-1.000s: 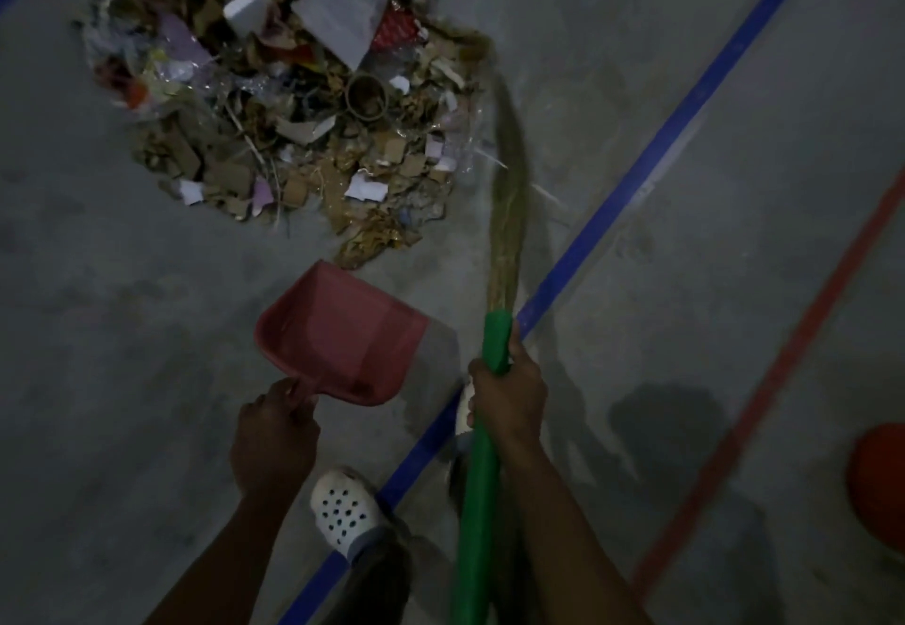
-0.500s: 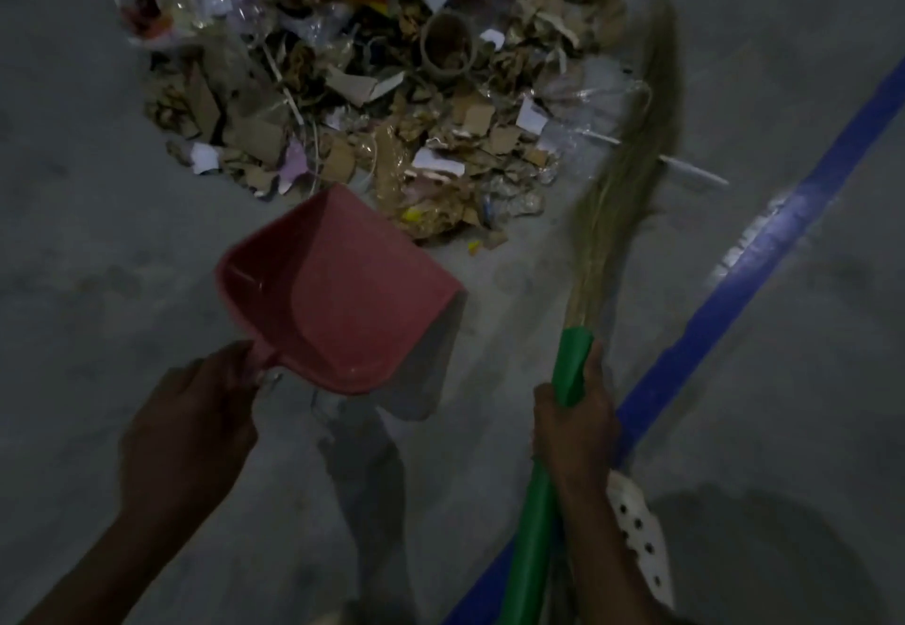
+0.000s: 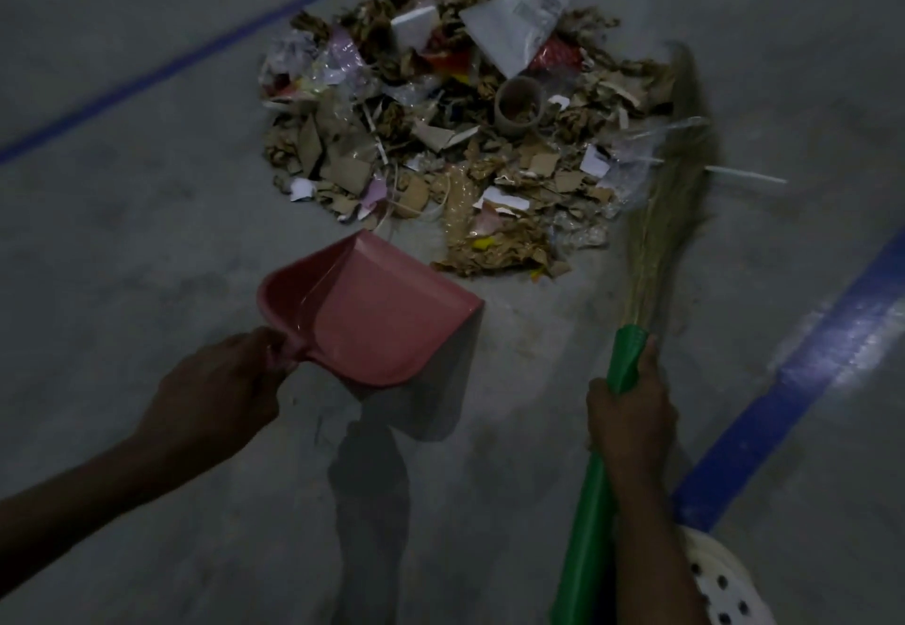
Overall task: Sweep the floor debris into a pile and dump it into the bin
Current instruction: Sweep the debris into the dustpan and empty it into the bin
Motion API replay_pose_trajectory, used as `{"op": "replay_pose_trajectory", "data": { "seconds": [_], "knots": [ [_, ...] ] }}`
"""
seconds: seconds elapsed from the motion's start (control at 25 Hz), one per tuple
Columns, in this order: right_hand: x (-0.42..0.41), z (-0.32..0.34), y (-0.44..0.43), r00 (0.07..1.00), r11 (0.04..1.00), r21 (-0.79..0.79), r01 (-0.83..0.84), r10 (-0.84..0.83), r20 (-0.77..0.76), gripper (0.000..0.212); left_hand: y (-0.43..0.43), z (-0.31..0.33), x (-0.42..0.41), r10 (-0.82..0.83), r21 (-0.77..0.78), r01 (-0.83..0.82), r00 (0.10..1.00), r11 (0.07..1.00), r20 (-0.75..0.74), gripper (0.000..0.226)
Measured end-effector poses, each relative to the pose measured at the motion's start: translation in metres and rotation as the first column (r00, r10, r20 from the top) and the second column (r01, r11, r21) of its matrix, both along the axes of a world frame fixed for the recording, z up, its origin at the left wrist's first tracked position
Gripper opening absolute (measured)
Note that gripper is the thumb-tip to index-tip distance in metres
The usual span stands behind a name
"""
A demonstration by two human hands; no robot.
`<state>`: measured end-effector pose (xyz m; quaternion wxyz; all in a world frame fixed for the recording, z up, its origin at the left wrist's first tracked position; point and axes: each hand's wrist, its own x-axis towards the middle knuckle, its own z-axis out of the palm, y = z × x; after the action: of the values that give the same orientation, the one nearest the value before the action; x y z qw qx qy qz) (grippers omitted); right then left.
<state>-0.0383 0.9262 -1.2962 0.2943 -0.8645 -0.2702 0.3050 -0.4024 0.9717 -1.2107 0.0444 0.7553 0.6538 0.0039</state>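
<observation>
Debris pile (image 3: 455, 134) is heaped on the floor (image 3: 122, 242) just ahead of the pink dustpan (image 3: 372, 316): cardboard scraps, paper, film, judged light, loose, easily scattered. Left hand (image 3: 220, 389) is clamped on the dustpan handle, right hand (image 3: 629, 409) on the green broom (image 3: 602, 472), bristles touching the pile's right edge.

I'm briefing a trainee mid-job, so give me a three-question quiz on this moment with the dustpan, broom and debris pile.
1. True or false: the pink dustpan already holds debris.
2. Which hand grips the broom's green handle? A) left hand B) right hand C) both
3. Fill in: the broom bristles lie along the ____ edge of the debris pile, as seen from the head camera.

Key
1. False: its scoop shows bare, just short of the pile.
2. B: the right hand holds it; the left hand holds the dustpan's handle.
3. right
</observation>
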Motion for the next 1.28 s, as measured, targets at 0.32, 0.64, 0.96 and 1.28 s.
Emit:
{"op": "replay_pose_trajectory", "data": {
  "seconds": [0.32, 0.64, 0.96, 1.28],
  "knots": [
    [0.0, -0.001, -0.015, 0.991, 1.0, 0.011, -0.029, 0.03, -0.129, 0.081, 0.034, -0.029, 0.042, -0.006, -0.094, 0.015, 0.995, 0.995, 0.095, 0.025],
    [-0.019, 0.018, -0.009, 0.944, 0.984, 0.067, -0.167, 0.179, -0.276, 0.082, 0.091, -0.044, 0.062, -0.004, -0.056, 0.011, 0.992, 0.998, 0.124, 0.031],
    [-0.063, 0.026, -0.001, 0.824, 0.978, 0.188, -0.089, 0.178, -0.538, 0.08, 0.107, -0.047, 0.079, -0.023, -0.003, 0.023, 0.999, 1.0, 0.05, 0.04],
    [-0.114, 0.051, -0.032, 0.705, 0.959, 0.218, -0.179, 0.28, -0.652, 0.079, 0.108, -0.039, 0.08, 0.007, -0.043, -0.006, 1.0, 0.999, 0.025, 0.037]
  ]
}}
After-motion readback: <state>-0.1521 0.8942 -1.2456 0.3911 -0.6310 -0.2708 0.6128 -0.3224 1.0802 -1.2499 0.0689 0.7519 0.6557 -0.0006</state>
